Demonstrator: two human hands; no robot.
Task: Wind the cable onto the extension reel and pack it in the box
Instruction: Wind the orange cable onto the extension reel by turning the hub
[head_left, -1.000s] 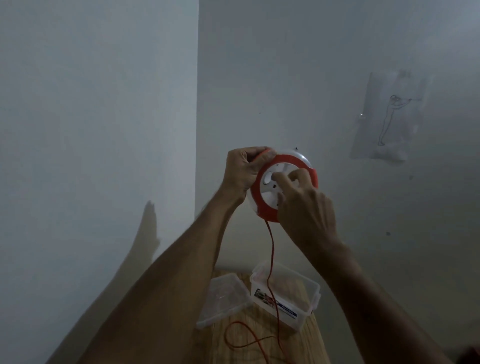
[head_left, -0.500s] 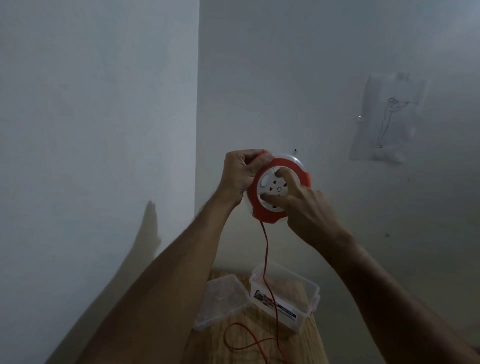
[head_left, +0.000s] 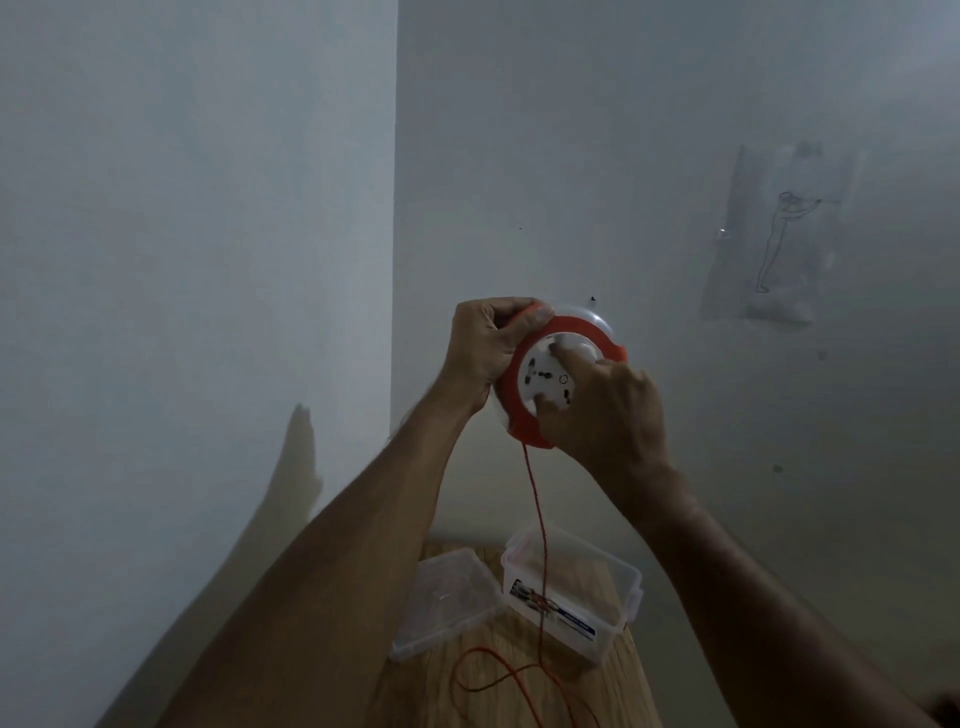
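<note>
Against wall, hands (head_left: 485, 348) gripping reel (head_left: 545, 384)

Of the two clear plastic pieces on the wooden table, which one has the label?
The deeper box on the right; a label shows on its front wall. The flat lid beside it has none.

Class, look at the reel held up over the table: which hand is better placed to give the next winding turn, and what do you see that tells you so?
Probably the right hand: its fingers press the white hub of the reel, ready to turn it. The left hand grips the orange rim, steadying it, while the cable hangs slack to the table.
</note>
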